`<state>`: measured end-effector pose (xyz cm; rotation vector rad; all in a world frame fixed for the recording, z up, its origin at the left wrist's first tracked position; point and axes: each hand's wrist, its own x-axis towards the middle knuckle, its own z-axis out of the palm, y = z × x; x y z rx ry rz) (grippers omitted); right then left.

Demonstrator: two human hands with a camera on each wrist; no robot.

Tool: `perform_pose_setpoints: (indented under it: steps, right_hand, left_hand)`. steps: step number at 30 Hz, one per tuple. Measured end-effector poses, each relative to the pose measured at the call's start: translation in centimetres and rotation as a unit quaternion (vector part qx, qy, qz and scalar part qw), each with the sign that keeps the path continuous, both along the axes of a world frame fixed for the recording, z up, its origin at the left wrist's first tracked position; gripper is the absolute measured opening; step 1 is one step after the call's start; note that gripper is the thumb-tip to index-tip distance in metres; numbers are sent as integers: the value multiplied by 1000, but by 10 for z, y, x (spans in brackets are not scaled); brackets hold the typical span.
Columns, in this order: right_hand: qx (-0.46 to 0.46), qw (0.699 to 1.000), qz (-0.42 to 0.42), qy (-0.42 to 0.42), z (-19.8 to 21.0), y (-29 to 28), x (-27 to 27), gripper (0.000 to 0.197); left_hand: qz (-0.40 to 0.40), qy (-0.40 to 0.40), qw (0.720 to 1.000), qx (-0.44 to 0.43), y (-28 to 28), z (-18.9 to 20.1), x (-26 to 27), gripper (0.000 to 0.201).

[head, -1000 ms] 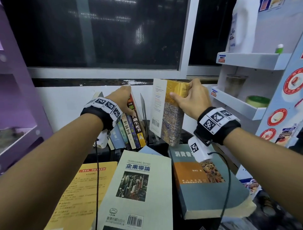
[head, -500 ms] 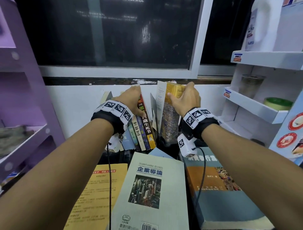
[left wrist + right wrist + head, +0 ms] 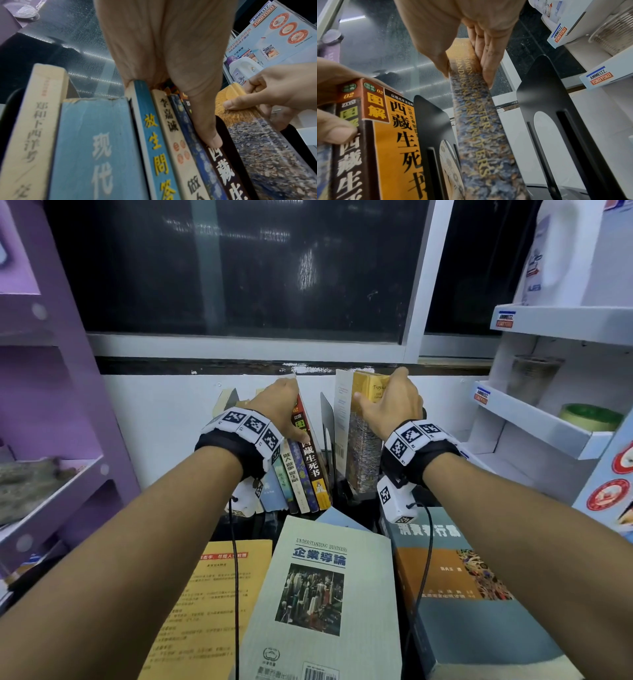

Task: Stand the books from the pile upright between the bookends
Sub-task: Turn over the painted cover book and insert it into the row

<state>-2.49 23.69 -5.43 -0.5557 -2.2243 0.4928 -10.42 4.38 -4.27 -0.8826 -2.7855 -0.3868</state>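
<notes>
Several books stand upright in a row (image 3: 301,470) at the back. My left hand (image 3: 277,409) grips their tops, its thumb pressing the dark spine (image 3: 221,162) of the rightmost one. Right of that row stands a black bookend (image 3: 435,128), with a second black bookend (image 3: 556,128) further right. A mosaic-covered book with a yellow top (image 3: 363,460) stands upright between the two. My right hand (image 3: 387,402) pinches its top, thumb on one side and fingers on the other. The pile lies flat in front: a pale green book (image 3: 325,594), a grey-blue and orange book (image 3: 462,594) and a yellow one (image 3: 212,611).
A white shelf unit (image 3: 548,422) stands close on the right and holds a roll of tape (image 3: 589,416) and a clear cup (image 3: 534,378). A purple shelf (image 3: 68,371) flanks the left. The wall and a dark window (image 3: 239,268) lie right behind the books.
My right hand has carried the mosaic book left and down, from tilted in the air to upright between the bookends. My left hand has stayed on the row.
</notes>
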Motion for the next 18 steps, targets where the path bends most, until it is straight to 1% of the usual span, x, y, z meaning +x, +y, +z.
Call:
perform_pose_setpoints:
  steps: [6, 11, 18]
  right_hand:
    - [-13, 1000, 8, 3, -9, -7, -8, 61]
    - [-31, 999, 14, 17, -25, -10, -9, 55]
    - [-38, 999, 31, 5, -35, -14, -9, 56]
  left_hand:
    - [-2, -1, 1000, 3, 0, 0, 0, 91]
    - [-1, 0, 1000, 6, 0, 0, 1, 91]
    - [-6, 5, 1000, 12, -1, -1, 0, 91]
